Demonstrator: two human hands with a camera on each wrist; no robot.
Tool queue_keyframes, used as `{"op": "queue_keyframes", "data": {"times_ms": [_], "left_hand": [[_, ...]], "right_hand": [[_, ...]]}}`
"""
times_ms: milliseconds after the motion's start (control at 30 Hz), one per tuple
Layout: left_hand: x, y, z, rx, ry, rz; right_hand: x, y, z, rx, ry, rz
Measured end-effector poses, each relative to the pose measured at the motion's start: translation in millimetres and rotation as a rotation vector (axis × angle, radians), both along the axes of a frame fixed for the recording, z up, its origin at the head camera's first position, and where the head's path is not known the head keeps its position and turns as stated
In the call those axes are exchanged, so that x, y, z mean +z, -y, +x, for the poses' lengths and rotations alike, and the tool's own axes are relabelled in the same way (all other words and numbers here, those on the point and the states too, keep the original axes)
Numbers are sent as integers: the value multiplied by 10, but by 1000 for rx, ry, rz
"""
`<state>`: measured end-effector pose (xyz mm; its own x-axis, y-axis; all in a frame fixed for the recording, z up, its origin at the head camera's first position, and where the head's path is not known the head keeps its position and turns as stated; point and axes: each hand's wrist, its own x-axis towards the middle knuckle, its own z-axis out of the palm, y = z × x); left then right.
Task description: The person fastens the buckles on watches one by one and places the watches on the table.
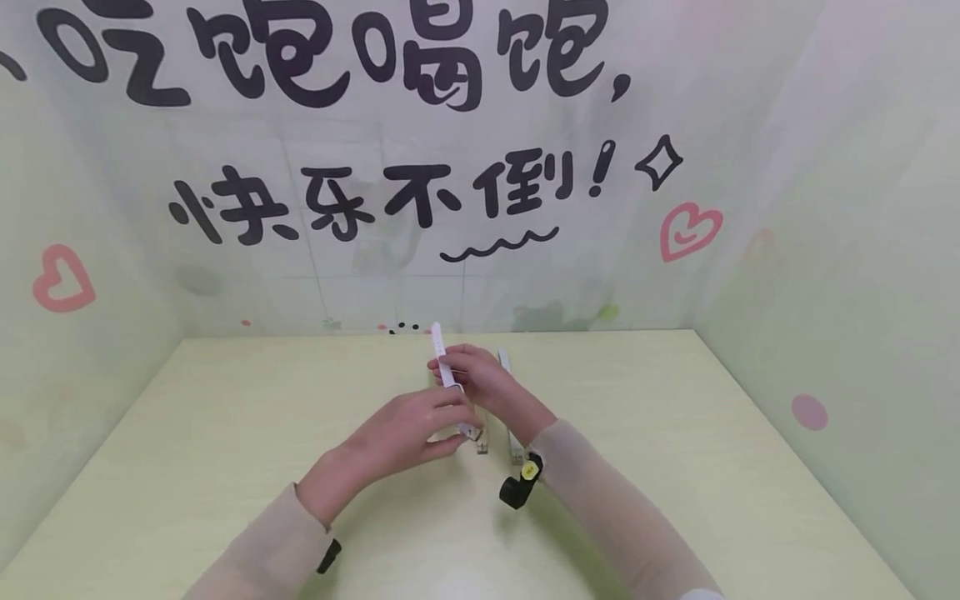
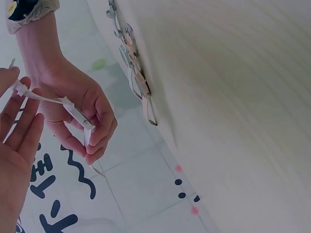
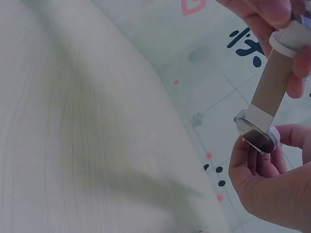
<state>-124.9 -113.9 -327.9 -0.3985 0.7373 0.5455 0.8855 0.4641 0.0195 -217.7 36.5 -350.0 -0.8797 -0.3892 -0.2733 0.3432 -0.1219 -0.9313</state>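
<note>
A white-strapped wristwatch (image 1: pixel 440 350) is held above the table between both hands. My left hand (image 1: pixel 412 427) pinches the buckle end of its strap, as the left wrist view also shows. My right hand (image 1: pixel 480 375) grips the watch near its case, with the fingers curled beneath. In the right wrist view the round watch case (image 3: pixel 257 136) is seen edge-on and the strap's inner side (image 3: pixel 272 80) looks brownish. Two more watches lie side by side on the table beyond the hands: a beige watch (image 2: pixel 138 80) and a pale watch (image 1: pixel 516 450), partly hidden by my right arm.
The pale wood-grain table (image 1: pixel 247 433) meets a printed wall (image 1: pixel 337 283) at the back, with side walls left and right. Black wrist cameras sit on both sleeves, the right wrist camera (image 1: pixel 516 490) hanging over the table.
</note>
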Motion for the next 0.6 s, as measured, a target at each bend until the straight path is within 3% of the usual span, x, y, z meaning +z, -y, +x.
{"op": "queue_keyframes", "data": {"times_ms": [467, 600], "left_hand": [[56, 45, 4, 107, 22, 219], [82, 63, -7, 125, 32, 288]], "right_hand": [[37, -60, 33, 24, -42, 5], [44, -96, 17, 3, -13, -73]]}}
